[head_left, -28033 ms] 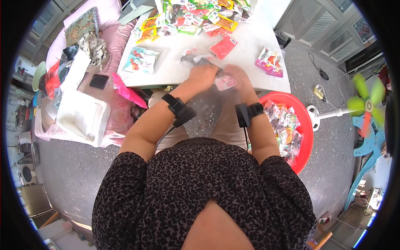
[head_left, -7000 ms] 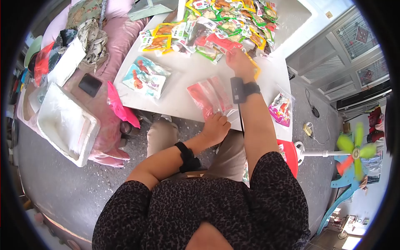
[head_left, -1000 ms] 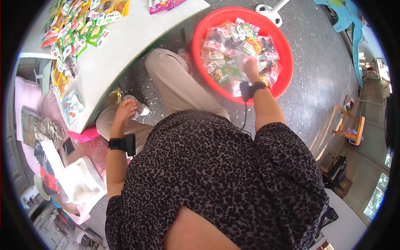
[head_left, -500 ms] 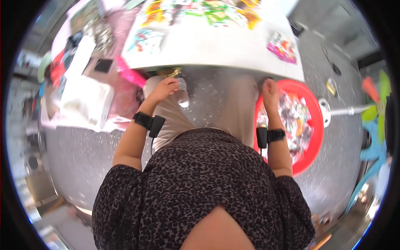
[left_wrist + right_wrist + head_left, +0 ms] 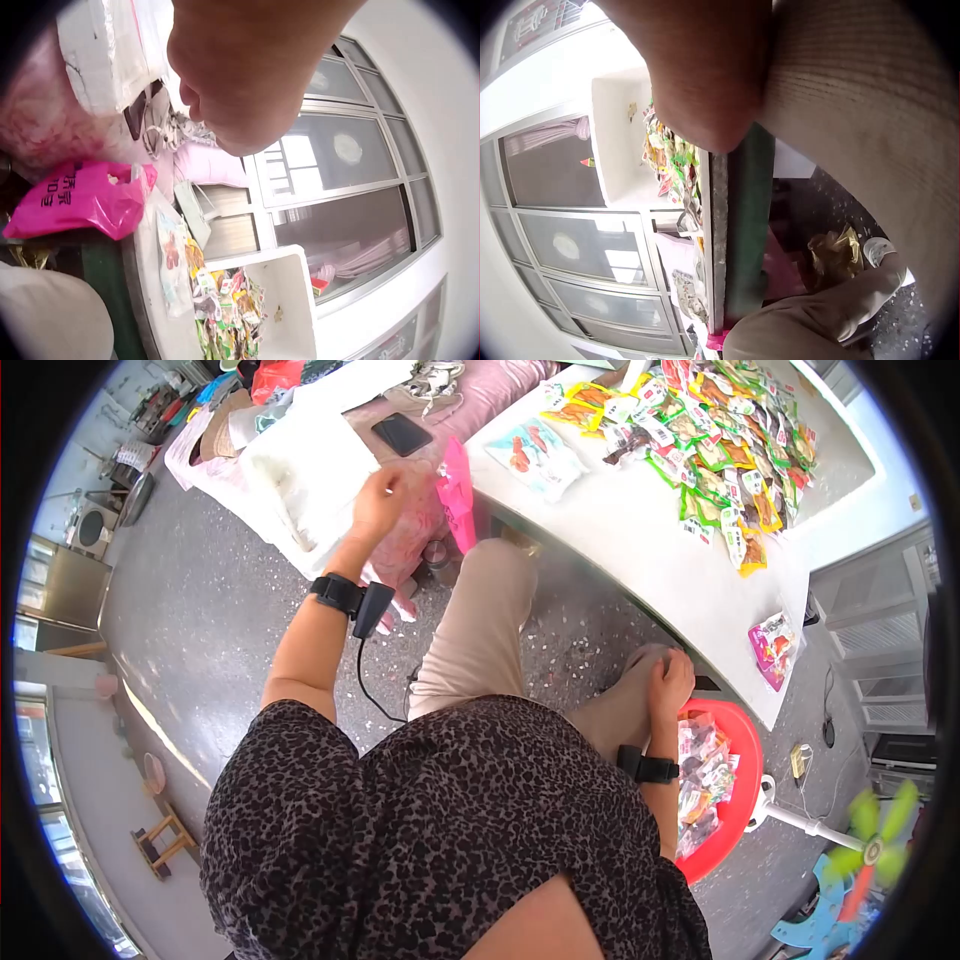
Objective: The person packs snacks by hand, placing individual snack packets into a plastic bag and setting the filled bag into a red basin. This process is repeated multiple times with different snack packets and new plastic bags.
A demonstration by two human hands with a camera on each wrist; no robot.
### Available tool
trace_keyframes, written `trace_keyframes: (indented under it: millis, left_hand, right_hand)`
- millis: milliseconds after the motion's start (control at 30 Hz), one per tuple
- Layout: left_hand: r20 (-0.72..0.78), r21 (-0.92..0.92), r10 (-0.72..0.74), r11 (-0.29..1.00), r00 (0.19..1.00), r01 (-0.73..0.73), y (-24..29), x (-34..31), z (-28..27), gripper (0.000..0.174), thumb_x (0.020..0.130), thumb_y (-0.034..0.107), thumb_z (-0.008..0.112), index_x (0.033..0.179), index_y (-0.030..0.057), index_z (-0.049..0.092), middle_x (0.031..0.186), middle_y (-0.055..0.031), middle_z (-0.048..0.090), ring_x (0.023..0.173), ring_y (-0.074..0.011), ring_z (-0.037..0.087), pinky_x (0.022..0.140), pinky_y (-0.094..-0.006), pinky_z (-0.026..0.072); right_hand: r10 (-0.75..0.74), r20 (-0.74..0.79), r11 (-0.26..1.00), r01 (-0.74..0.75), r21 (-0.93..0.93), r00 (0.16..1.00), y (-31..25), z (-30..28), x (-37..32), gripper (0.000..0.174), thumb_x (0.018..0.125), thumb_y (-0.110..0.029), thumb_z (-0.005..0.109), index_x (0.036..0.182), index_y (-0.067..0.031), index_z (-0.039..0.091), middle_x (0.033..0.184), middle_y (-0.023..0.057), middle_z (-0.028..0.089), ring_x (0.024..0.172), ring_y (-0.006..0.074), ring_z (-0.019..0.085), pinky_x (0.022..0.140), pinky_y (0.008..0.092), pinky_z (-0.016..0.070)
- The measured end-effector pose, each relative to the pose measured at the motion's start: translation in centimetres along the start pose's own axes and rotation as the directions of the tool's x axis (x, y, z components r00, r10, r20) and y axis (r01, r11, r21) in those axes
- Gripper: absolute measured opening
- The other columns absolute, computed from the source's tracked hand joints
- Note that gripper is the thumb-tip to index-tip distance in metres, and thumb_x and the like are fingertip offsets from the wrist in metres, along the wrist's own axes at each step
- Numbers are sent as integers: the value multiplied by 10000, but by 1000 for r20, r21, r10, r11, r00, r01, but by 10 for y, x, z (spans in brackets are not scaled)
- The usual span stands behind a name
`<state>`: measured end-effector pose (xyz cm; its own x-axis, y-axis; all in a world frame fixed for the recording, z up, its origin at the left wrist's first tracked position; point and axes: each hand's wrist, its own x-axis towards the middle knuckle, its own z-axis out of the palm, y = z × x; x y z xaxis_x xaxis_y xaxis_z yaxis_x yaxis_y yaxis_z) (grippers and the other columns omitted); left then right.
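My left hand [image 5: 380, 505] is raised at the edge of a white foam box [image 5: 300, 475] on the pink bed, its fingers loosely curled with nothing visible in them. A bright pink plastic bag [image 5: 457, 495] hangs beside it; the left wrist view shows dark print on this bag. My right hand [image 5: 672, 682] rests on the right knee of the beige trousers, holding nothing. Close by that forearm is a red tub [image 5: 745, 790] full of clear-wrapped snack packets [image 5: 700, 770]. Colourful snack packets [image 5: 715, 450] lie heaped on the far part of the white table [image 5: 640, 545].
A blue-and-white pouch [image 5: 537, 458] lies at the table's left end, a purple pouch [image 5: 772, 648] at its right corner. A dark phone [image 5: 401, 434] is on the bed. Behind the tub stands a fan [image 5: 873, 850] with cables on the floor.
The right hand has left the packets in the tub and come to the knee. The left hand has moved from the left knee toward the foam box. The red packets seen earlier near the table's front are gone.
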<state>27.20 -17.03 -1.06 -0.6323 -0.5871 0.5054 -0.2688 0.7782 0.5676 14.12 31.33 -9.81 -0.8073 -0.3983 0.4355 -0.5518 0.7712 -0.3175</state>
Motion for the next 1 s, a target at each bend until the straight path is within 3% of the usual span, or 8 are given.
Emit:
trace_keyframes:
  millis: [100, 167, 267, 467, 567, 700, 867, 1000]
  left_hand:
    - [-201, 365, 102, 931, 974, -22, -53, 17, -23, 258, 705, 183, 525, 922, 45, 545, 869, -140, 552, 836, -301, 514, 750, -366, 401]
    - [-172, 500, 45, 865, 984, 48, -87, 20, -29, 314, 709, 240, 508, 950, 41, 536, 923, -147, 547, 881, -314, 501, 782, -361, 391]
    - [114, 485, -348, 837, 930, 254, -123, 20, -31, 359, 714, 288, 484, 965, 35, 527, 979, -164, 534, 915, -317, 495, 794, -359, 389]
    - [315, 507, -524, 798, 791, 326, -115, 30, -45, 469, 710, 352, 495, 1059, 40, 488, 1017, -190, 520, 955, -309, 493, 817, -349, 383]
    - [189, 384, -356, 885, 915, 265, -132, 25, -35, 478, 710, 349, 525, 1026, -9, 498, 967, -200, 538, 913, -295, 516, 798, -330, 392]
    - [350, 351, -276, 925, 895, 147, -131, 20, -41, 436, 714, 325, 528, 988, -13, 518, 932, -202, 549, 892, -292, 525, 775, -334, 404]
    - [363, 454, -289, 885, 886, 103, -137, 28, -43, 340, 731, 281, 492, 908, -4, 550, 860, -185, 569, 835, -292, 542, 736, -339, 414]
    - [372, 457, -312, 881, 874, 120, -137, 31, -41, 381, 724, 288, 504, 967, -5, 523, 922, -195, 550, 881, -302, 524, 758, -346, 404]
  right_hand:
    - [4, 2, 1000, -4, -18, 1000, 0, 2, 0, 226, 662, -118, 523, 867, -24, 521, 942, 129, 542, 929, 289, 482, 831, 381, 345]
    - [-1, 2, 1000, 1, -19, 1000, 0, 2, 1, 218, 660, -116, 522, 857, -23, 522, 930, 128, 545, 922, 290, 483, 825, 384, 347]
    - [-9, 12, 1000, 9, -17, 1000, -1, 2, 3, 208, 654, -112, 522, 841, -22, 522, 911, 130, 548, 912, 294, 486, 817, 389, 352]
    - [-38, 6, 999, 38, -30, 999, -4, 4, 3, 196, 643, -103, 522, 826, -31, 523, 895, 125, 551, 901, 292, 490, 806, 393, 357]
    - [-23, -10, 997, 22, -78, 1000, -2, 0, 1, 187, 636, -101, 525, 814, -45, 520, 886, 109, 551, 911, 278, 488, 808, 384, 351]
    - [21, 8, 998, -21, -66, 1000, -14, -6, 3, 168, 631, -110, 528, 792, -65, 513, 881, 87, 547, 937, 254, 476, 815, 369, 335]
    - [46, -5, 996, -46, -73, 999, -10, -3, 1, 165, 644, -126, 523, 797, -64, 524, 901, 91, 551, 942, 252, 477, 820, 370, 330]
    - [52, -10, 997, -53, -60, 999, -12, -5, 0, 180, 653, -129, 512, 818, -61, 533, 912, 94, 555, 957, 250, 478, 826, 371, 328]
